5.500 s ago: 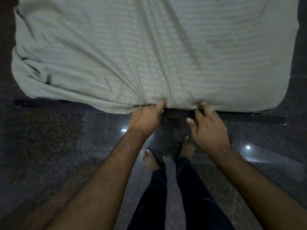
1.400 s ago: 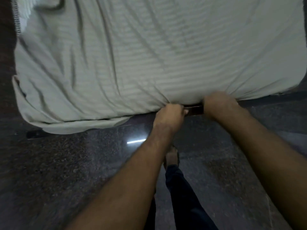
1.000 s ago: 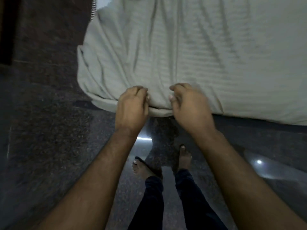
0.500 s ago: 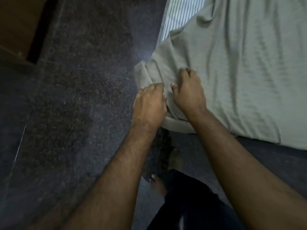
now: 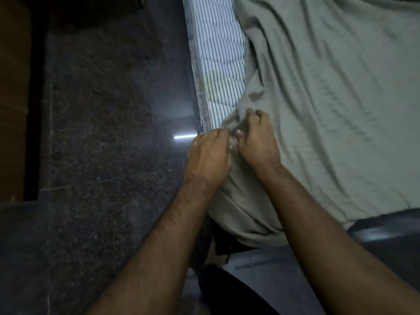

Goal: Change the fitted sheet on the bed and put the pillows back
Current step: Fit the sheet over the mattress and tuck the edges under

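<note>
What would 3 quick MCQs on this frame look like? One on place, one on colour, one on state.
1. Where are both hands?
A. at the sheet's edge on the mattress corner
B. flat on the floor
C. on a pillow

2. What colour is the sheet being fitted?
A. red
B. pale grey-green
C. black

3. What state is the mattress side beyond the hands in?
A. fully covered
B. wrapped in plastic
C. bare, stripes showing

Key: 1 A, the left hand and right hand bunch the sheet at the corner. 2 B, its whole spread is pale grey-green. 3 C, the striped mattress shows uncovered beside the sheet's edge.
</note>
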`<move>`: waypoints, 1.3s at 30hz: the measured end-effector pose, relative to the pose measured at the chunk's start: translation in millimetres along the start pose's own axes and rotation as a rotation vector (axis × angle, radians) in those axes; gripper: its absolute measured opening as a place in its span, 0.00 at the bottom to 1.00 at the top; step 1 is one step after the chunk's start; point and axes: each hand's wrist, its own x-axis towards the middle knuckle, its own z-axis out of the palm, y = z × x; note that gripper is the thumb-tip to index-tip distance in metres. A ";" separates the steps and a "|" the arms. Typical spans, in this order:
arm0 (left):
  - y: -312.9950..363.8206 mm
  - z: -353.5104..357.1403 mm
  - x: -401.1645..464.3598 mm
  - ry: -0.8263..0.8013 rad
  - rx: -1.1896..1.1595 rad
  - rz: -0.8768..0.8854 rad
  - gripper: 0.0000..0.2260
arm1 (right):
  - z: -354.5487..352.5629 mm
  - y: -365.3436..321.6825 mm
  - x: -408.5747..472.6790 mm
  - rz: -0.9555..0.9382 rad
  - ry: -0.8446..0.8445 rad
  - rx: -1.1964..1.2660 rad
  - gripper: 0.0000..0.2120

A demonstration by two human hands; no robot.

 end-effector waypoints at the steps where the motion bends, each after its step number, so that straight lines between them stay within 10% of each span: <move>1: -3.8 -6.7 8.0 -0.009 -0.017 0.016 0.14 | -1.6 -6.4 4.8 0.009 0.017 0.002 0.28; 19: -106.3 -85.2 201.9 -0.239 -0.019 0.358 0.16 | 3.6 -83.8 148.9 0.339 0.182 0.029 0.13; 27: -92.0 -25.9 290.9 -0.424 -0.070 0.427 0.16 | 33.1 -40.9 220.9 0.563 0.189 -0.099 0.29; 33: -71.7 9.4 342.8 -0.533 -0.035 0.557 0.16 | 30.8 -19.8 240.8 0.672 0.366 -0.101 0.09; 36: -67.7 17.6 350.3 -0.539 -0.233 0.396 0.11 | 22.1 -44.0 240.1 0.651 0.520 0.093 0.07; 39: -67.5 22.0 358.7 -0.629 -0.655 -0.242 0.25 | 30.7 -90.6 238.7 0.513 0.502 0.380 0.06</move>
